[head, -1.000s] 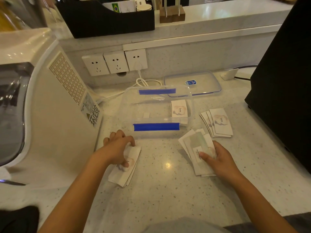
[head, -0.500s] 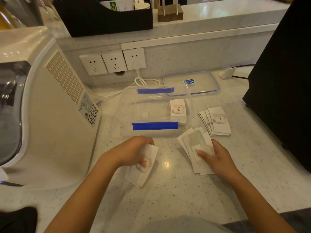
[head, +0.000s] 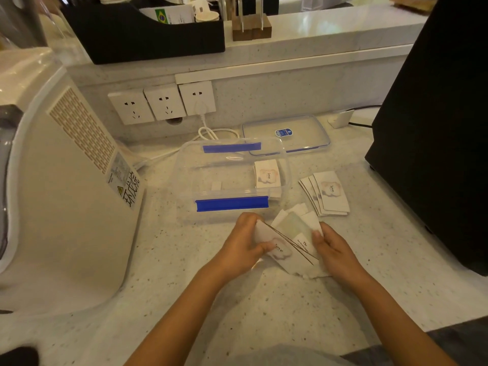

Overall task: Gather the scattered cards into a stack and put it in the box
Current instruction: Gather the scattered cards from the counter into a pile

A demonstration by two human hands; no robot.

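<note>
Just before the clear box (head: 232, 178), left-hand fingers (head: 264, 246) pinch a small bunch of cards (head: 284, 253), tilted over the spread pile (head: 295, 225) on the table (head: 264, 313). Right hand (head: 334, 250) curls loosely, fingertips on that pile. Both forearms angle inward. Another fan of cards (head: 330, 192) lies right of the box; one card (head: 268, 175) sits inside.

The left hand (head: 244, 240) covers the near-left end of the cards it holds (head: 284, 253), and the right hand (head: 334, 250) hides the right edge of the pile on the desk (head: 294, 224). Small print on one card there is too fine to read. How many cards lie in the fanned group (head: 327, 194) cannot be counted. The white machine (head: 60, 196) is cut off at the left edge, and the black unit (head: 433, 128) at the right.
</note>
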